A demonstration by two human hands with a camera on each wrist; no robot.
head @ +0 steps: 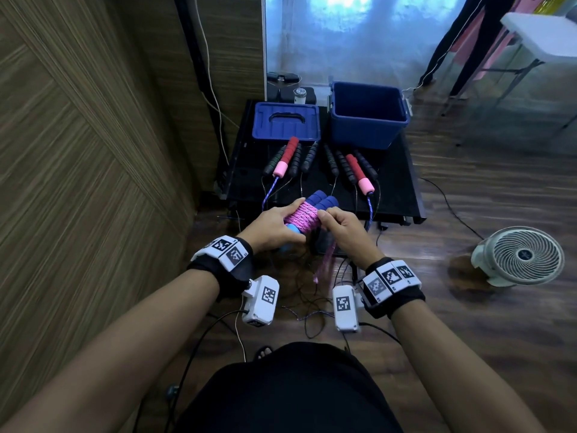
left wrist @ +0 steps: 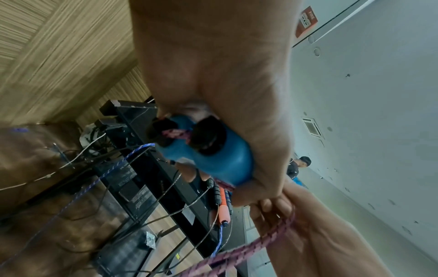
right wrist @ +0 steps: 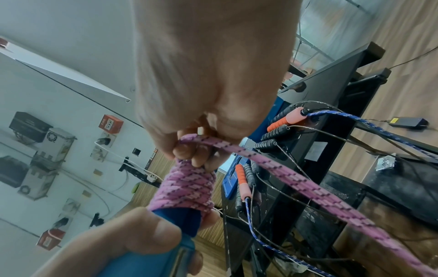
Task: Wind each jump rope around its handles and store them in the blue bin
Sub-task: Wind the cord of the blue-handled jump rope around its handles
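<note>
In front of the black low table [head: 396, 182], the left hand [head: 274, 226] grips 2 blue foam handles [head: 321, 200] wrapped in pink braided rope [head: 301, 217]. The right hand [head: 342, 228] pinches the loose rope end. The open blue plastic bin [head: 368, 120] sits on the table's far right.
</note>
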